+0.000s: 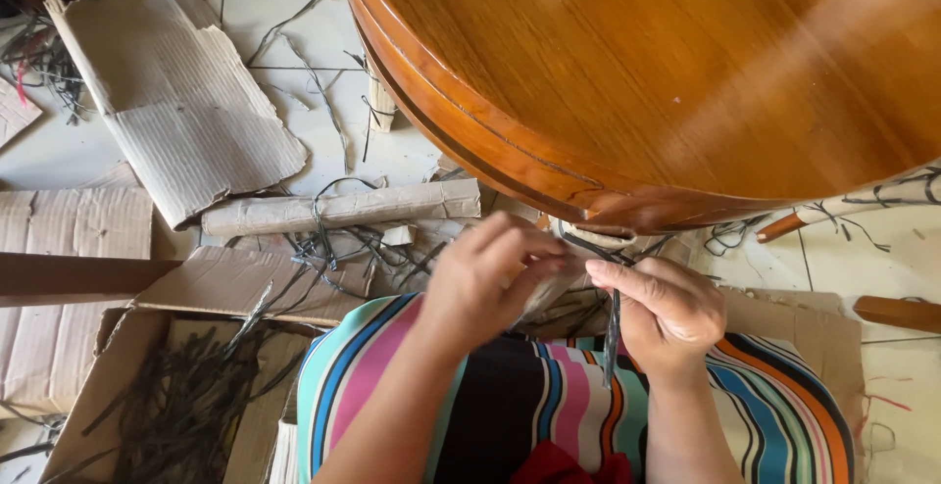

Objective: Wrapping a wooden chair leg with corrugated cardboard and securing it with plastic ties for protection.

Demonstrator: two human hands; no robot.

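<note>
Head view: both hands, left hand point(487, 283) and right hand point(667, 310), pinch a dark strip point(612, 332) under the round wooden table point(686, 72).

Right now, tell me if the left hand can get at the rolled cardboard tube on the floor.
Probably yes: the cardboard tube lies just beyond the left hand, with only loose dark strips between. That hand is busy pinching at the table edge.

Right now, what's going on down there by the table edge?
A person in striped clothing works with both hands just under the rim of a round wooden table. The left hand pinches at a pale wrapped band below the rim, while the right hand grips a dark strip that hangs down from it. On the floor lie flattened cardboard, a cardboard roll and a box of dark strips.
</note>
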